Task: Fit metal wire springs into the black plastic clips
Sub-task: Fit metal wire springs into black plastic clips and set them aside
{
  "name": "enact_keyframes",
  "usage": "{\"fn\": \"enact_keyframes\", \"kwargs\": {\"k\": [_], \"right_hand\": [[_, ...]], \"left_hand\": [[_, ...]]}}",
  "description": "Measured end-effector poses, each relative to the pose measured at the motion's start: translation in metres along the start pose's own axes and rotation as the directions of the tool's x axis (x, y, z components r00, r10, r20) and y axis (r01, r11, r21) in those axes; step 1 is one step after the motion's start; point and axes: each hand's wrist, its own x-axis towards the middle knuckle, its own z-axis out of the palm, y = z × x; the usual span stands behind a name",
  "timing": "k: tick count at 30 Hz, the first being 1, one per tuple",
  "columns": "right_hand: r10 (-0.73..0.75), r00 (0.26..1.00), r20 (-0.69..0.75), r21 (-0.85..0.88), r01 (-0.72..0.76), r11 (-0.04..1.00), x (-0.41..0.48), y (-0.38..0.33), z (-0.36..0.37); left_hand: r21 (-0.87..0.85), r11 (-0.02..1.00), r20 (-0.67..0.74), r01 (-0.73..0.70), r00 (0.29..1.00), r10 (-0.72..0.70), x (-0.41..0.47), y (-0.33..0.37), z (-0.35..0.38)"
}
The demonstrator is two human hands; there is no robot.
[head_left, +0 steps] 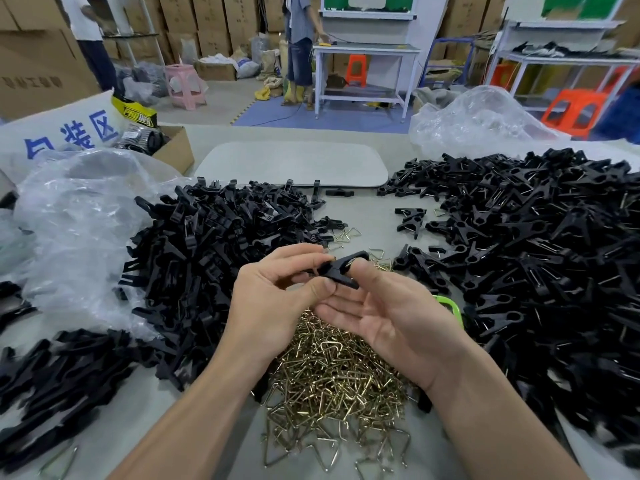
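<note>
My left hand [277, 299] pinches the tail of a black plastic clip [341, 270] between thumb and fingers, above the middle of the table. My right hand [388, 313] lies palm up just under the clip, its thumb against the clip's side and its fingers relaxed. A glint of metal wire shows at the clip's hinge. Below both hands lies a heap of brass-coloured wire springs [332, 386]. A pile of loose black clip parts [207, 258] fills the left. A larger pile of black clips with wire visible in them [526, 258] fills the right.
Crumpled clear plastic bags [79, 233] lie at the left and far right. A grey board [294, 162] lies at the table's far side, an open cardboard box [173, 147] beside it. A green object [450, 304] peeks out behind my right hand. Two people stand in the background.
</note>
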Motion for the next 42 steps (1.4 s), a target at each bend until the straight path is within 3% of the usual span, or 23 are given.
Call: {"fn": "enact_keyframes", "kwargs": {"k": [3,7,13,18,30,39,42], "right_hand": [[-0.022,0.995,-0.098,-0.028,0.019,0.999,0.003,0.002,0.000],[-0.047,0.963,-0.265,0.029,0.056,0.998,0.002,-0.006,-0.007],[0.006,0.983,-0.181,-0.010,-0.007,1.000,0.000,-0.008,-0.010],[-0.038,0.958,-0.285,0.096,0.068,0.993,-0.001,-0.010,-0.006],[-0.108,0.901,-0.421,0.091,0.160,0.983,0.001,-0.014,-0.022],[-0.134,0.877,-0.460,0.107,0.205,0.973,0.000,-0.013,-0.025],[-0.116,0.904,-0.412,0.080,0.162,0.983,0.000,-0.011,-0.025]], "left_hand": [[0.050,0.999,-0.025,0.000,1.000,0.001,0.000,0.000,-0.004],[-0.027,0.999,-0.136,0.041,0.990,-0.044,0.004,0.000,-0.011],[-0.024,0.997,-0.160,0.070,0.984,-0.073,0.004,0.000,-0.011],[0.000,0.998,-0.154,0.065,0.986,-0.064,0.004,0.001,-0.011],[0.011,0.997,-0.157,0.082,0.984,-0.079,0.003,0.004,-0.011],[0.053,0.994,-0.186,0.096,0.979,-0.085,0.002,0.002,-0.011],[0.115,0.989,-0.221,0.089,0.973,-0.062,0.000,-0.002,-0.012]]}}
